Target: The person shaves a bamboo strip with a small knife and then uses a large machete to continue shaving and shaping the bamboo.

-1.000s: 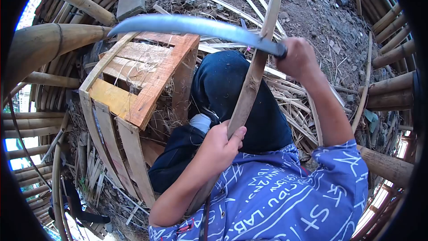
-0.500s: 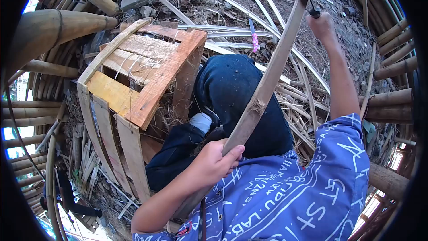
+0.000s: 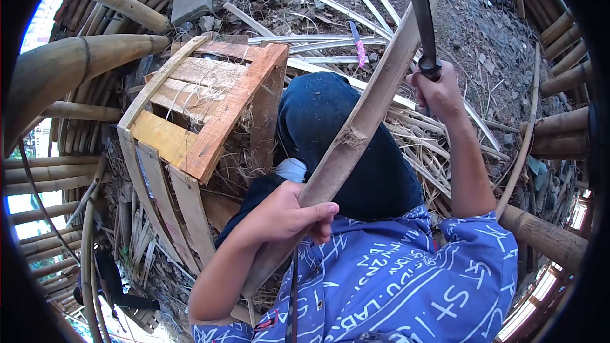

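Note:
A long split length of bamboo (image 3: 363,121), its hollow inner face showing with a node near the middle, slants across my lap from beside my left hip up past my raised knee. My left hand (image 3: 293,217) is wrapped round its lower part, thumb stretched along the top. In my right hand (image 3: 440,94) is the dark handle of a machete (image 3: 418,16). Its long blade points away and up, overlapping the bamboo's far end in this view. Part of the handle is hidden by my fingers.
Left of my knee stands a rough wooden crate-like stool (image 3: 238,105) with loose fibres. Bamboo strips (image 3: 318,41) litter the ground, among them a knife with a pink patterned handle (image 3: 361,54). A concrete block (image 3: 192,4) lies farther off. Bamboo poles (image 3: 121,47) surround the spot.
My right hand has come down and nearer my body, bringing the machete blade broadside into view by the bamboo's far end. My left hand and the bamboo have shifted slightly left.

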The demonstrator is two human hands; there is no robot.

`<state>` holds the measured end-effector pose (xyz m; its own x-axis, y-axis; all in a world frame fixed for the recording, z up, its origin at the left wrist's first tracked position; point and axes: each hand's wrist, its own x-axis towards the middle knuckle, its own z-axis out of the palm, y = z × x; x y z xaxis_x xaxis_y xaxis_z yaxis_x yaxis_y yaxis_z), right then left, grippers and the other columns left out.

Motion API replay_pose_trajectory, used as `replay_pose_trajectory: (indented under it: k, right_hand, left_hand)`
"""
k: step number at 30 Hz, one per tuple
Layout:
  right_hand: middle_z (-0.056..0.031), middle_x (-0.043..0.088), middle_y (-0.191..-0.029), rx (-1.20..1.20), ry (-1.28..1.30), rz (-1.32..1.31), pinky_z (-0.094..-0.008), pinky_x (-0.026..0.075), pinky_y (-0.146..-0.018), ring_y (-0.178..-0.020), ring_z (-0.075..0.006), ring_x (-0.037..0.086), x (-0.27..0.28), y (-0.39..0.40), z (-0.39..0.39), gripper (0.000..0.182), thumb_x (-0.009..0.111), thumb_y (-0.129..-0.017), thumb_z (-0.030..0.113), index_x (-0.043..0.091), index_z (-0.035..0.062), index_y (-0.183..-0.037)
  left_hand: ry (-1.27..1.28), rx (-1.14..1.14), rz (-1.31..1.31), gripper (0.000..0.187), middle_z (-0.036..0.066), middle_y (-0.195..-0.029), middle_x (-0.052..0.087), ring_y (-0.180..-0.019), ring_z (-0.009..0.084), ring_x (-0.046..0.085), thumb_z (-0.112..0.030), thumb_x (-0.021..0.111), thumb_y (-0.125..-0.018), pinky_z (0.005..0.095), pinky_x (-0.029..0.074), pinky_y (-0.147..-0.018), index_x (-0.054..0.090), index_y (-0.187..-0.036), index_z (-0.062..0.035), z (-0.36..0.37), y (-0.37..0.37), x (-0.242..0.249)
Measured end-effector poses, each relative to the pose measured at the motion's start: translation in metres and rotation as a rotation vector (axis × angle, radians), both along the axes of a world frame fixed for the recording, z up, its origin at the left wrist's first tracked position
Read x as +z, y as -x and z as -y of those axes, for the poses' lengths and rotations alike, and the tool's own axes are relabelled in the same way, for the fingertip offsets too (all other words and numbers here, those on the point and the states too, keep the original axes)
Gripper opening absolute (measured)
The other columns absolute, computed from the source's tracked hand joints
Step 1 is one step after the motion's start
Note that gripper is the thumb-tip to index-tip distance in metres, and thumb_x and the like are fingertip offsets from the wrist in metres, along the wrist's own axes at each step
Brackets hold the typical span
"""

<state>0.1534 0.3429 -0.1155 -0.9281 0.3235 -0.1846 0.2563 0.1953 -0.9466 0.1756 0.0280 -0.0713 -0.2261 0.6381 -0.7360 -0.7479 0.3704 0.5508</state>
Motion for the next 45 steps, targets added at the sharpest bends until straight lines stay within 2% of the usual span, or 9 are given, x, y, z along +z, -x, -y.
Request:
replay_pose_trajectory:
  k: [14,16,21,30,32,35,38,39,45]
  right_hand:
    - [-0.0198,0.067,-0.090,-0.123,0.516,-0.203,-0.0198,0.041,-0.040,-0.044,-0.0086,0.051,-0.004,-0.002,0.055,0.028,0.068,-0.082,0.007,0.055,-0.0074,-0.103]
    - [-0.0050,0.056,-0.063,-0.216,0.603,-0.327,-0.0235,0.042,-0.039,-0.040,-0.0108,0.050,0.004,0.000,0.059,0.015,0.069,-0.081,0.004,0.057,0.0008,-0.089]
    - [-0.0064,0.058,-0.080,-0.447,0.701,-0.384,-0.0252,0.052,-0.055,-0.065,-0.0135,0.060,0.018,0.012,0.064,0.021,0.068,-0.079,0.004,0.052,0.0046,-0.092]
    - [-0.0021,0.054,-0.075,-0.402,0.683,-0.510,-0.0257,0.052,-0.063,-0.067,-0.0127,0.058,0.010,0.036,0.058,0.024,0.068,-0.078,0.002,0.046,0.0113,-0.074]
    - [-0.0004,0.052,-0.074,-0.412,0.703,-0.578,-0.0259,0.050,-0.058,-0.064,-0.0123,0.056,0.021,0.044,0.068,0.025,0.068,-0.077,0.002,0.046,0.0114,-0.072]
    - [0.0001,0.051,-0.071,-0.457,0.677,-0.590,-0.0245,0.045,-0.049,-0.056,-0.0100,0.053,0.035,0.059,0.073,0.025,0.069,-0.077,0.003,0.046,0.0118,-0.072]
    - [0.0008,0.050,-0.067,-0.439,0.664,-0.600,-0.0229,0.041,-0.047,-0.052,-0.0083,0.049,0.045,0.071,0.078,0.024,0.069,-0.077,0.003,0.047,0.0124,-0.072]
    - [0.0011,0.050,-0.067,-0.439,0.676,-0.603,-0.0230,0.041,-0.047,-0.053,-0.0083,0.049,0.048,0.077,0.076,0.024,0.069,-0.077,0.004,0.048,0.0123,-0.072]
    - [-0.0009,0.055,-0.077,-0.426,0.606,-0.664,-0.0245,0.044,-0.051,-0.060,-0.0104,0.054,0.076,0.114,0.062,0.017,0.070,-0.077,0.006,0.054,0.0101,-0.079]
  left_hand:
    - [0.260,-0.294,-1.265,0.045,0.016,-0.088,0.066,-0.081,0.0297,0.062,-0.035,0.075,-0.077,0.0404,0.047,-0.081,0.067,-0.102,0.0017,0.013,0.006,0.002]
    - [0.414,-0.156,-1.385,0.036,0.015,-0.091,0.066,-0.083,0.0281,0.061,-0.024,0.069,-0.084,0.0389,0.045,-0.083,0.065,-0.111,-0.0008,0.015,0.011,0.031]
    - [0.608,0.249,-1.547,0.044,0.014,-0.122,0.059,-0.095,0.0185,0.058,0.010,0.048,-0.084,0.0363,0.050,-0.081,0.052,-0.127,-0.0017,0.061,0.001,0.114]
    - [1.150,0.505,-1.707,0.039,0.013,-0.067,0.065,-0.123,0.0303,0.051,-0.003,0.043,-0.093,0.0528,0.017,-0.114,0.045,-0.130,0.0109,0.178,-0.138,0.161]
    - [1.037,0.797,-1.591,0.033,0.018,-0.138,0.046,-0.131,0.0325,0.043,0.000,0.038,-0.094,0.0518,0.022,-0.113,0.054,-0.122,0.0097,0.191,-0.168,0.162]
    - [1.214,0.781,-1.714,0.044,0.020,-0.145,0.037,-0.136,0.0312,0.036,-0.002,0.038,-0.096,0.0427,0.029,-0.112,0.035,-0.140,0.0053,0.217,-0.224,0.156]
    - [0.950,0.991,-1.405,0.036,0.021,-0.140,0.044,-0.129,0.0300,0.045,-0.001,0.037,-0.095,0.0433,0.034,-0.109,0.050,-0.124,0.0129,0.247,-0.280,0.117]
    - [1.101,1.180,-1.474,0.037,0.020,-0.101,0.067,-0.105,0.0265,0.063,-0.003,0.037,-0.096,0.0414,0.043,-0.102,0.048,-0.127,0.0130,0.208,-0.254,0.102]
    - [0.462,1.201,-1.315,0.048,0.008,-0.060,0.063,-0.080,0.0241,0.070,-0.006,0.039,-0.094,0.0450,0.044,-0.099,0.032,-0.140,0.0034,0.198,-0.241,0.101]
